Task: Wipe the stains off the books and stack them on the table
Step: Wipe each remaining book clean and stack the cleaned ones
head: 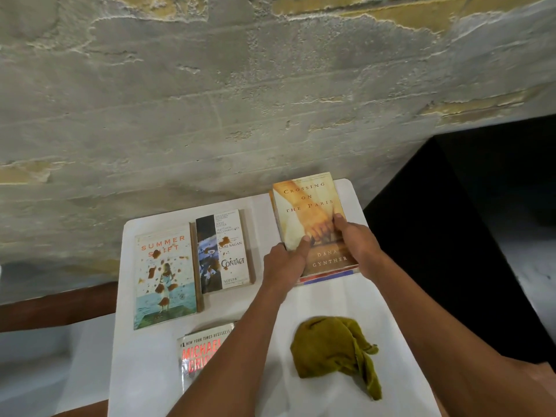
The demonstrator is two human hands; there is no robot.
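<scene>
The orange book "Crossing on the Paris" point(307, 212) lies on top of a stack at the far right of the white table point(144, 356). My left hand point(284, 263) grips its near left edge with the thumb on the cover. My right hand point(353, 239) grips its near right edge, thumb also on the cover. A red and blue book edge point(328, 276) shows beneath it. An olive cloth point(334, 350) lies crumpled on the table near me. "Summer Shift" point(164, 278) and "Contact" point(224, 251) lie flat at the left, both spotted with brown stains.
A Michael Crichton paperback point(200, 353) lies at the near left, partly hidden by my left forearm. A rough plaster wall point(240, 100) stands right behind the table. A dark surface point(466, 236) borders the table's right side. A brown wooden rail point(57, 305) runs at the left.
</scene>
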